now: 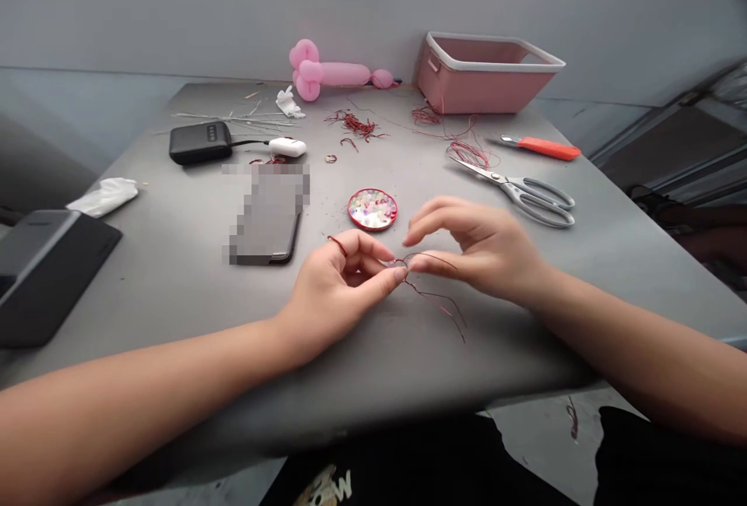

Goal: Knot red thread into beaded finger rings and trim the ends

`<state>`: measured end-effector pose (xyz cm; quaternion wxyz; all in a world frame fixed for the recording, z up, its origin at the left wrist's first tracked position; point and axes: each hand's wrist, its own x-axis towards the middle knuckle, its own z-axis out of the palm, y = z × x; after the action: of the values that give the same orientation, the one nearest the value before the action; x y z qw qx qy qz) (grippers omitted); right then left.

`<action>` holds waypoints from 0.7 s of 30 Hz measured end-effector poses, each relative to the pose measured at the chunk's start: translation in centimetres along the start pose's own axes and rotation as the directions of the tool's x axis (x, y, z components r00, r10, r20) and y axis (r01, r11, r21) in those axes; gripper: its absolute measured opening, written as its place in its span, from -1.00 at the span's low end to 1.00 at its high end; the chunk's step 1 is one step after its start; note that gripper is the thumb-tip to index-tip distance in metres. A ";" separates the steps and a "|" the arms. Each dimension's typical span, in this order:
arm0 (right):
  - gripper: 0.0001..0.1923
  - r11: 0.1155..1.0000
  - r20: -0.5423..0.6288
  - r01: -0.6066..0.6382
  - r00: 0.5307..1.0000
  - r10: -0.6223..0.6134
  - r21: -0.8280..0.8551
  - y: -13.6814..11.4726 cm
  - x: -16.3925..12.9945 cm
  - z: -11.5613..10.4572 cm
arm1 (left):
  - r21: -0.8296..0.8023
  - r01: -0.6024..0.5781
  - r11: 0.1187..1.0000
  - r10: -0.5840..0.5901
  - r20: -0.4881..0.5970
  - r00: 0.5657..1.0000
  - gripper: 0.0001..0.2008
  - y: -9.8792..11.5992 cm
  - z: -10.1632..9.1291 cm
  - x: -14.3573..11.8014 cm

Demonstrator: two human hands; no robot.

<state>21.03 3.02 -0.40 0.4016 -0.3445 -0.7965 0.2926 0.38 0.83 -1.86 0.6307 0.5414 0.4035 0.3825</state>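
My left hand (341,280) pinches a small loop of dark red cord (413,286) between thumb and fingertips near the table's front. Several loose cord ends trail from it to the right. A thin red ring circles one of my left fingers. My right hand (478,245) is beside the loop, its thumb tip close to the cord and the other fingers raised apart from the thumb; whether the thumb touches a strand I cannot tell. Just beyond both hands lies a round red-rimmed dish of pale beads (372,209).
Scissors (519,193), an orange utility knife (542,148) and tangled red cord (470,154) lie right. A pink basket (484,86) and pink balloon (344,74) stand behind. Left are a phone (268,214), black power bank (200,142), white case (287,147) and dark stand (58,272).
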 end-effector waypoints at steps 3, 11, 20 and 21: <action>-0.94 1.000 0.110 -0.012 0.994 0.012 -0.005 -0.4 -0.2 0.7 | 0.003 -0.063 0.998 0.063 0.034 0.997 -0.80 -0.3 0.1 -0.3; -0.78 0.954 0.153 -0.258 0.960 0.234 0.156 -1.6 -0.2 1.3 | 0.050 -0.143 0.989 0.140 0.057 0.989 -0.89 -0.7 0.0 -0.3; -0.58 0.835 0.089 -0.470 0.881 0.465 0.286 -1.0 -0.4 1.9 | -0.008 -0.053 0.999 0.053 0.033 0.998 -0.81 -0.1 0.1 0.3; -0.59 0.894 -0.010 -0.401 0.911 0.412 0.201 -1.1 -0.3 1.8 | -0.024 -0.026 0.999 0.026 0.000 1.000 -0.79 0.0 0.1 0.4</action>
<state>19.32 1.76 -0.66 0.3838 -0.4698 -0.6638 0.4375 0.61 1.15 -1.88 0.6321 0.5390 0.3917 0.3957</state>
